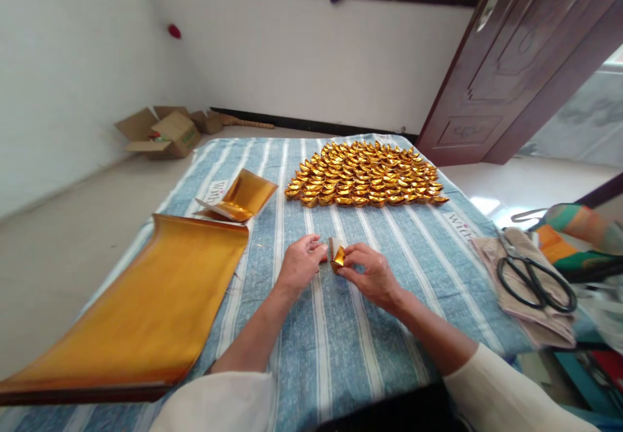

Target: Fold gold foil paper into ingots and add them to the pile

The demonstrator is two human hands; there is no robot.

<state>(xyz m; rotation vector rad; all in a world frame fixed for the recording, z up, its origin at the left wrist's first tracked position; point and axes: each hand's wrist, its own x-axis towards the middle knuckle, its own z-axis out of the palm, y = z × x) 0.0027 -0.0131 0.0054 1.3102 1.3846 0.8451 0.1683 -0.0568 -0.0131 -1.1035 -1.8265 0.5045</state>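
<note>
Between finger and thumb of my right hand [367, 273] is a small piece of gold foil paper [339, 260], partly folded, with its pale back showing at the top. My left hand [302, 262] is just left of that piece, separated from it by a small gap. Its fingers are loosely bent and apart, and I see nothing in them. Beyond both hands, many folded gold paper ingots [367, 176] stand in tight rows. Left of my left forearm lies a stack of large gold foil sheets [141, 302]. Behind it are smaller gold foil pieces [246, 195], some curled up.
A blue and white striped cloth [292, 354] covers the table. Black-handled scissors [533, 279] rest on a folded pinkish towel [491, 260] at the right edge. Open cardboard boxes [170, 135] sit on the floor at the back left. A brown door [506, 62] stands at the back right.
</note>
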